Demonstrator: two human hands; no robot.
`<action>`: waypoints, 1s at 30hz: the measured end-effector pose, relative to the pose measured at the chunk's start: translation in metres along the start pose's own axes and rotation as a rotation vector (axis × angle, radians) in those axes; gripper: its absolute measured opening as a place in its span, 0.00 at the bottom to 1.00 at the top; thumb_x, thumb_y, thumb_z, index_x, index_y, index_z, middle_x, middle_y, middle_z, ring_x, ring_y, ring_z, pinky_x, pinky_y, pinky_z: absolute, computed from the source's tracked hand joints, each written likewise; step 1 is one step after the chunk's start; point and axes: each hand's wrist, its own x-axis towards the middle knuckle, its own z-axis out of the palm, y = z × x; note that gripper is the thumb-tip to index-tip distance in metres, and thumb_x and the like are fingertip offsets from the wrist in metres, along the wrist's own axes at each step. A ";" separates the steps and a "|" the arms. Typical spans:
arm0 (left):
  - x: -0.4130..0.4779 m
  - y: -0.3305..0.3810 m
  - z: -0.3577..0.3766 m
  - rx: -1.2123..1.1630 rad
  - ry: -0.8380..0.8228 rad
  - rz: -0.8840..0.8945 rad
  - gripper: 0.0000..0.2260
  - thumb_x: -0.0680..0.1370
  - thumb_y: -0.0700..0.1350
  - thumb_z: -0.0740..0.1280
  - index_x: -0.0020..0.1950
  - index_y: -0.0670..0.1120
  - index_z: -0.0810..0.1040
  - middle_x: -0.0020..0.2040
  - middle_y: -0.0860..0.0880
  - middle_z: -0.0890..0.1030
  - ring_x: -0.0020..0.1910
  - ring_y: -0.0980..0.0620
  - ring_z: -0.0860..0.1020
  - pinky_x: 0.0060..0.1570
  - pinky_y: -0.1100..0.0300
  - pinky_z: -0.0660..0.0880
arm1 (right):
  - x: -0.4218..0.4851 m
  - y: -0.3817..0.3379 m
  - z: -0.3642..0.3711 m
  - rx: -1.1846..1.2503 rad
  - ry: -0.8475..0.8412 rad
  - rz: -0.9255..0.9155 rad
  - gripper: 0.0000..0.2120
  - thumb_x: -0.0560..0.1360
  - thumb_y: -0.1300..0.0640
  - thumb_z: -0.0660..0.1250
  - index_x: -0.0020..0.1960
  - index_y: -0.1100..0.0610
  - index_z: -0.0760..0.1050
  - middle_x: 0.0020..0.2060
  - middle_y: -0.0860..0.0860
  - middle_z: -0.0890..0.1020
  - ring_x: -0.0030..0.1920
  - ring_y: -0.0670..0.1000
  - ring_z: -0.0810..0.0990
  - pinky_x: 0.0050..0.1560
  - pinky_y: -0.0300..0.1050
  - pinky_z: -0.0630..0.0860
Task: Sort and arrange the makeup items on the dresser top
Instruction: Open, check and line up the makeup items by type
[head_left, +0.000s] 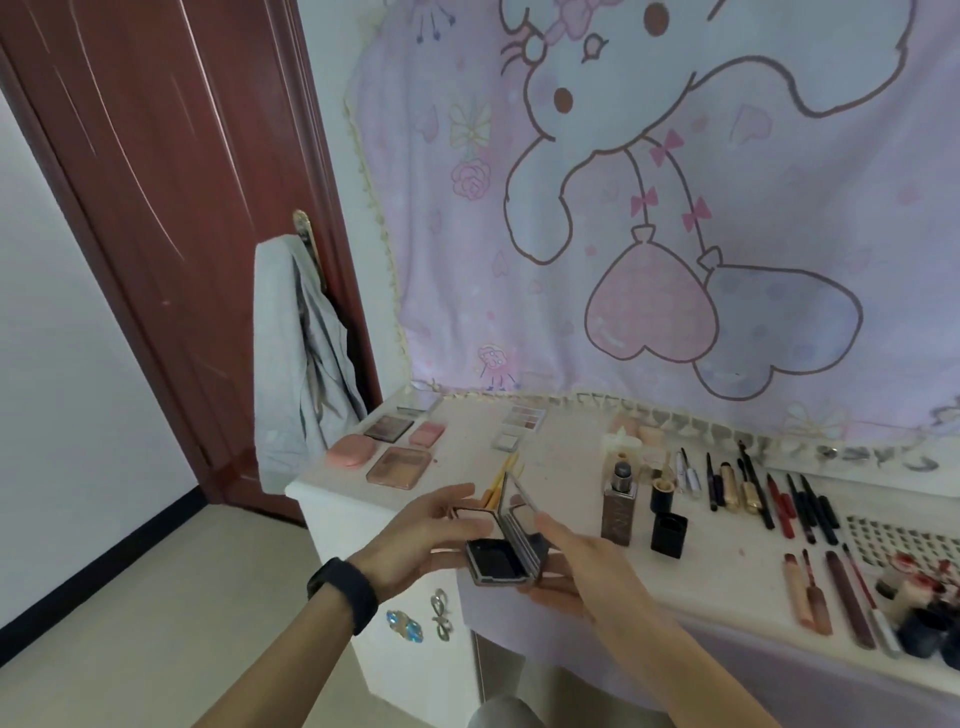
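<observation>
Two hands held an open compact (493, 558) just above the dresser top's (561, 447) front edge, toward its left corner. The left hand (426, 540) gripped the dark base from the left. The right hand (582, 566) cupped it from beneath, one finger against the raised mirror lid. Just right of the compact stood a brown foundation bottle (618, 506) (vertical lettering ran down it, too blurred to read) and a black cap (669, 532). Farther right lay a row of pencils (779, 499). Pink and brown palettes (395, 447) sat grouped at the left rear corner. A black wristband (344, 592) circled the left wrist. Behind hung a pink rabbit tapestry (675, 208).
</observation>
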 end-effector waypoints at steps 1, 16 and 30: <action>-0.002 0.007 -0.001 0.184 -0.024 -0.005 0.40 0.65 0.51 0.79 0.75 0.49 0.67 0.65 0.53 0.78 0.58 0.54 0.81 0.55 0.59 0.79 | 0.001 0.000 0.002 -0.006 0.002 -0.005 0.16 0.78 0.44 0.68 0.52 0.57 0.83 0.42 0.56 0.88 0.44 0.55 0.88 0.46 0.46 0.84; 0.022 0.021 0.017 1.381 0.042 0.025 0.50 0.60 0.66 0.76 0.75 0.53 0.59 0.61 0.49 0.67 0.60 0.47 0.64 0.61 0.51 0.70 | 0.007 -0.001 0.008 0.031 -0.066 -0.054 0.16 0.82 0.48 0.65 0.56 0.59 0.84 0.47 0.57 0.88 0.50 0.58 0.87 0.57 0.50 0.82; 0.027 0.008 0.007 0.968 0.075 0.184 0.39 0.59 0.56 0.80 0.67 0.57 0.69 0.56 0.55 0.69 0.57 0.53 0.71 0.58 0.55 0.75 | 0.019 -0.008 0.011 -0.032 -0.097 -0.100 0.19 0.80 0.41 0.65 0.54 0.55 0.85 0.45 0.52 0.88 0.47 0.53 0.87 0.52 0.44 0.83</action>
